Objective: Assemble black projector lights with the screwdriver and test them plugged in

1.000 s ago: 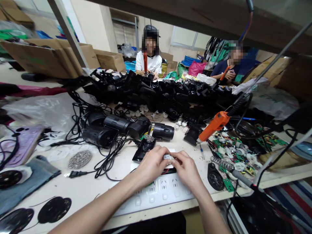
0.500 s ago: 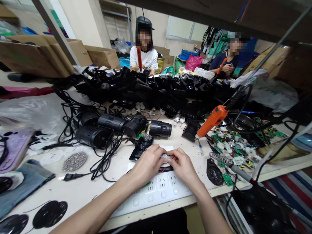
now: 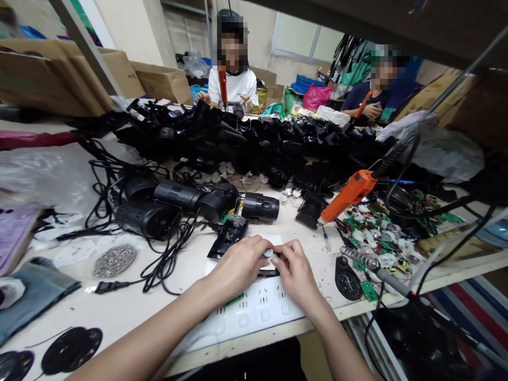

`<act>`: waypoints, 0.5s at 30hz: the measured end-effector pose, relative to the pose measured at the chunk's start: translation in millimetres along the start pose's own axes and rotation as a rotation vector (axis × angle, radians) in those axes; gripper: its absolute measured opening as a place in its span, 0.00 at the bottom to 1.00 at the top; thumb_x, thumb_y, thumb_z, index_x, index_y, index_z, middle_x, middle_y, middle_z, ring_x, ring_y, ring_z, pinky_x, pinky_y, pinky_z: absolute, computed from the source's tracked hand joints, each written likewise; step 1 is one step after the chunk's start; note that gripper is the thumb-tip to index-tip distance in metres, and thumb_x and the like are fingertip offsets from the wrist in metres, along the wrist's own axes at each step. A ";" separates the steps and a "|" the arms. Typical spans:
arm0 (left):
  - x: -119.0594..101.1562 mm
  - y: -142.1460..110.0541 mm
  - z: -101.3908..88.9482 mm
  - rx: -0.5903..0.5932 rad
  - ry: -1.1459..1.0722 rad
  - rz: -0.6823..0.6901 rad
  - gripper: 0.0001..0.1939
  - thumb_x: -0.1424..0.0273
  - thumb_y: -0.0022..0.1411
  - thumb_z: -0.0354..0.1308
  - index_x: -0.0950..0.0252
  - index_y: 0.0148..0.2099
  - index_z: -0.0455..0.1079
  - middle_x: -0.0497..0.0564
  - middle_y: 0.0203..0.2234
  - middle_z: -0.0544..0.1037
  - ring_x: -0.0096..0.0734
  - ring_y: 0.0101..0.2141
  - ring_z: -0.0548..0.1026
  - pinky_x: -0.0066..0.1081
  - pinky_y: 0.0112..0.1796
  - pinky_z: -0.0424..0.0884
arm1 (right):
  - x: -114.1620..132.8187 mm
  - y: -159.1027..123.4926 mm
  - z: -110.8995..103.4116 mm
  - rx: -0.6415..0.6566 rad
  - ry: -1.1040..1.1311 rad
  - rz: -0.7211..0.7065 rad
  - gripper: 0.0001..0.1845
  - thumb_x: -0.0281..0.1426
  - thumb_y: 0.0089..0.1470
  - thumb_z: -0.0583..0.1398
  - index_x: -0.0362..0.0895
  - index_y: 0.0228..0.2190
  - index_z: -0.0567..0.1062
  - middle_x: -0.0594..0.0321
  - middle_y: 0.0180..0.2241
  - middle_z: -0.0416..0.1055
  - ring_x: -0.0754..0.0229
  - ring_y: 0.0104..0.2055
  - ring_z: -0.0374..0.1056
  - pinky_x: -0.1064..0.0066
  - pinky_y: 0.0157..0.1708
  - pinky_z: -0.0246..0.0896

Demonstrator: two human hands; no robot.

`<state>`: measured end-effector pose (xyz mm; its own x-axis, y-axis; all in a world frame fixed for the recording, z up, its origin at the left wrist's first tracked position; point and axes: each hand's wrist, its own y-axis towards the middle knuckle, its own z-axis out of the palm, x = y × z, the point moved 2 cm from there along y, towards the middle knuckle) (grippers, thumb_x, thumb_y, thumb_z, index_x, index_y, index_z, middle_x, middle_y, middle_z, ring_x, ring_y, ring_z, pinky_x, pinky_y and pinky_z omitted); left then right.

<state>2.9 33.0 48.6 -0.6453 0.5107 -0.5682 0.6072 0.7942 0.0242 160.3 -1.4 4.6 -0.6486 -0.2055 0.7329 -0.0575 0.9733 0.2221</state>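
Observation:
My left hand (image 3: 238, 267) and my right hand (image 3: 296, 272) meet over the bench, both pinched on a small white and silver part (image 3: 269, 253) with red and black wires under it. Their fingers are curled and touch each other. They hover just above a white power strip (image 3: 254, 312) near the front edge. A black handle shell (image 3: 227, 239) lies just behind my left hand. Beyond it lie several black cylindrical barrels (image 3: 260, 207) with tangled black cords (image 3: 166, 254).
An orange electric screwdriver (image 3: 349, 193) hangs at the right over green circuit boards (image 3: 381, 238). A soldering iron (image 3: 381, 274) rests at the right edge. A long heap of black housings (image 3: 254, 143) crosses the bench. Two people sit behind it. Metal mesh disc (image 3: 114, 260) at left.
My hands stay together on the small part, with only slight finger shifts. The view has tilted a little, so everything sits slightly lower and to the left.

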 end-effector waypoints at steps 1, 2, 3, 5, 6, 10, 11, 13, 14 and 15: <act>-1.0 0.0 0.4 -0.002 0.004 -0.002 0.12 0.74 0.64 0.51 0.64 0.49 0.69 0.55 0.43 0.75 0.40 0.44 0.73 0.35 0.44 0.69 | -0.9 -0.5 -0.5 0.012 -0.002 -0.007 0.11 0.25 0.57 0.56 0.44 0.41 0.74 0.60 0.36 0.63 0.57 0.38 0.66 0.63 0.42 0.67; -2.1 -0.2 1.2 0.001 0.005 -0.004 0.13 0.74 0.64 0.51 0.63 0.50 0.69 0.55 0.43 0.75 0.40 0.45 0.73 0.35 0.44 0.69 | -1.6 -1.1 -1.1 0.024 -0.003 -0.012 0.11 0.25 0.57 0.56 0.44 0.41 0.74 0.60 0.36 0.62 0.57 0.38 0.66 0.63 0.42 0.67; -3.1 -0.5 2.2 0.006 0.005 -0.008 0.13 0.74 0.64 0.51 0.63 0.50 0.68 0.55 0.44 0.75 0.40 0.45 0.73 0.35 0.44 0.69 | -2.2 -1.5 -1.9 0.038 -0.003 -0.016 0.10 0.25 0.57 0.56 0.44 0.41 0.74 0.60 0.36 0.62 0.58 0.38 0.66 0.64 0.41 0.68; -4.5 -1.4 4.4 0.007 0.007 -0.015 0.14 0.75 0.64 0.50 0.63 0.50 0.68 0.54 0.43 0.75 0.40 0.46 0.73 0.36 0.45 0.69 | -2.1 -1.8 -3.9 0.070 0.002 -0.016 0.10 0.26 0.56 0.57 0.44 0.41 0.73 0.60 0.36 0.62 0.58 0.37 0.66 0.65 0.39 0.68; -4.6 -2.0 5.3 0.000 0.008 -0.017 0.14 0.76 0.64 0.50 0.63 0.50 0.68 0.54 0.43 0.75 0.40 0.45 0.73 0.36 0.45 0.69 | -1.2 -1.5 -5.1 0.088 0.005 -0.010 0.11 0.26 0.56 0.57 0.44 0.42 0.73 0.60 0.37 0.62 0.58 0.37 0.66 0.65 0.39 0.68; -0.7 -4.1 7.8 -0.031 -0.023 -0.047 0.13 0.76 0.63 0.51 0.62 0.49 0.68 0.53 0.41 0.77 0.39 0.45 0.74 0.36 0.45 0.70 | 7.6 1.4 -11.1 0.183 -0.006 0.020 0.17 0.23 0.55 0.56 0.45 0.46 0.72 0.59 0.39 0.60 0.57 0.40 0.64 0.62 0.42 0.67; 0.9 -4.6 8.2 -0.033 -0.039 -0.056 0.13 0.76 0.63 0.52 0.62 0.48 0.69 0.52 0.41 0.78 0.39 0.44 0.74 0.36 0.45 0.70 | 10.0 2.0 -12.5 0.211 -0.010 0.026 0.19 0.23 0.55 0.56 0.46 0.48 0.72 0.59 0.40 0.60 0.56 0.41 0.64 0.61 0.43 0.67; 3.0 -5.4 8.9 -0.038 -0.061 -0.060 0.13 0.76 0.62 0.53 0.62 0.48 0.69 0.52 0.40 0.78 0.39 0.45 0.74 0.36 0.46 0.70 | 13.1 2.7 -14.2 0.255 -0.010 0.033 0.22 0.22 0.53 0.57 0.48 0.50 0.71 0.58 0.42 0.60 0.55 0.43 0.63 0.60 0.45 0.66; 3.4 -5.6 9.3 -0.046 -0.061 -0.060 0.13 0.76 0.62 0.53 0.62 0.49 0.70 0.53 0.42 0.78 0.39 0.45 0.74 0.36 0.46 0.70 | 13.5 2.8 -14.3 0.264 -0.006 0.038 0.23 0.22 0.53 0.57 0.48 0.50 0.71 0.58 0.42 0.60 0.55 0.43 0.63 0.59 0.45 0.66; 3.4 -5.6 9.8 -0.056 -0.054 -0.064 0.14 0.77 0.62 0.53 0.62 0.49 0.70 0.54 0.45 0.76 0.38 0.45 0.74 0.36 0.46 0.71 | 13.0 2.9 -13.7 0.265 0.000 0.042 0.23 0.22 0.52 0.57 0.48 0.50 0.70 0.58 0.43 0.60 0.55 0.43 0.63 0.58 0.45 0.66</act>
<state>1.8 27.0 38.5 -0.6549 0.4410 -0.6137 0.5379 0.8424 0.0313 162.1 -2.7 23.5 -0.6545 -0.1641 0.7380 -0.2269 0.9738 0.0154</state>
